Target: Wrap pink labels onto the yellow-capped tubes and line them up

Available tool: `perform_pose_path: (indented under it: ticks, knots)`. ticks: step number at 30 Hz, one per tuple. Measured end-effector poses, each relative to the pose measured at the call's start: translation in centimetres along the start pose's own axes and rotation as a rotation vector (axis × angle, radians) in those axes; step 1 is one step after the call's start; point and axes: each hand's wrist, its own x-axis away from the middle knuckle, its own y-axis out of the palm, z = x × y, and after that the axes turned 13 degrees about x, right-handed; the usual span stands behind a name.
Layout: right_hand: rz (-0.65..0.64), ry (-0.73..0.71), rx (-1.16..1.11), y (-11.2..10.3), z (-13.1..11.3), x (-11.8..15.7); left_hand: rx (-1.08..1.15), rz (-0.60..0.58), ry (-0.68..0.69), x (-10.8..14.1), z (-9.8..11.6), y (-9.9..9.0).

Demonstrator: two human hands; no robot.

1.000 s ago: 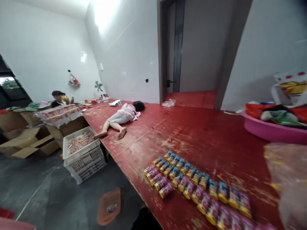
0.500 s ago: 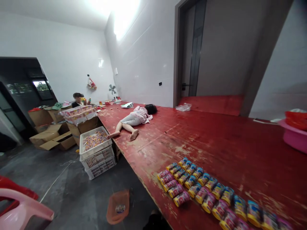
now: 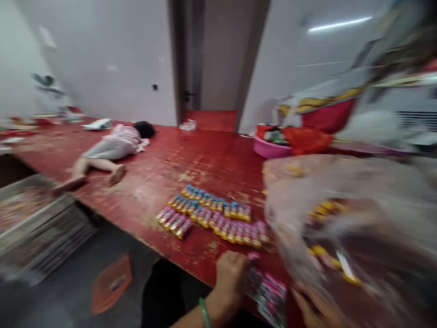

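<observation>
The left hand [image 3: 230, 278], with a green bangle [image 3: 205, 316] on its wrist, is curling over the near edge of the red wooden work table [image 3: 211, 166], its fingers half closed. It is touching a loose pile of pink-labelled packets [image 3: 269, 296] just beside it, but motion blur hides whether it is gripping them. The right hand [image 3: 316, 310] is reaching in at the bottom of the frame, its fingers spread against the lower edge of a clear plastic bag [image 3: 341, 223]. The bag is bulging up in front of that hand, with yellow-capped items showing through it. Blur hides how firmly the hand has hold.

Ahead of the left hand and just left of the bag, rows of yellow-capped tubes [image 3: 211, 216] with pink or blue labels are lying side by side on the table. Farther beyond the hands, a pink plastic basin [image 3: 269, 148] is sitting on the table with an orange bag [image 3: 305, 140] beside it. Well to the left of the hands, a person [image 3: 116, 148] is lying face down on the table. A white plastic crate of sweets [image 3: 34, 214] is standing beside the table, and an orange mat [image 3: 111, 284] is lying on the floor below it.
</observation>
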Motion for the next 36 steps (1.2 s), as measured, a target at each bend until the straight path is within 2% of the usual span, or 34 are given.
perform_pose_path:
  ticks: [2, 4, 8, 13, 16, 17, 19, 21, 22, 23, 25, 30, 33, 36]
  knots:
    - [0.031, 0.083, -0.005, -1.5, 0.3, 1.0, 0.038, 0.071, 0.028, 0.2, -0.9, 0.6]
    - [0.039, 0.186, -0.037, -2.1, -0.4, 0.9, 0.066, 0.131, 0.088, 0.3, -1.4, 0.4]
    - [0.065, 0.302, -0.125, -2.9, -4.1, -0.5, 0.092, 0.204, 0.196, 0.6, -0.9, -1.0]
    - [-0.124, 0.332, -0.435, -2.7, -9.6, -2.4, 0.165, 0.216, 0.24, 0.5, 0.8, -1.8]
    - [-0.191, 0.475, -0.645, -1.5, -10.8, -3.0, 0.212, 0.238, 0.235, 0.3, 1.5, -2.0]
    - [-0.211, 0.538, -0.71, -1.1, -10.9, -3.0, 0.254, 0.243, 0.17, 0.2, 1.9, -2.2]
    - [-0.271, 0.625, -0.804, -0.7, -10.7, -3.0, 0.464, 0.21, -0.108, -0.1, 2.6, -2.7]
    - [-0.336, 0.638, -0.849, -0.6, -10.6, -2.9, 0.787, 0.1, -0.467, -0.6, 3.3, -3.3]
    - [-0.352, 0.622, -0.844, -0.7, -10.6, -2.9, 0.924, 0.038, -0.599, -0.8, 3.6, -3.6]
    - [-0.363, 0.604, -0.822, -0.8, -10.6, -2.9, 1.009, -0.009, -0.672, -1.0, 3.7, -3.8]
    - [-0.381, 0.587, -0.758, -1.0, -10.7, -2.9, 1.062, -0.041, -0.729, -1.3, 3.7, -4.0]
    - [-0.389, 0.639, -0.674, -0.9, -10.7, -2.6, 1.106, 0.022, -0.819, -1.3, 2.9, -3.5]
    - [-0.357, 0.654, -0.605, -0.4, -9.8, -2.6, 1.142, 0.097, -0.88, -1.0, 2.5, -3.3]
    - [-0.301, 0.602, -0.457, 0.1, -8.6, -2.8, 1.165, 0.178, -0.943, -0.8, 2.1, -3.4]
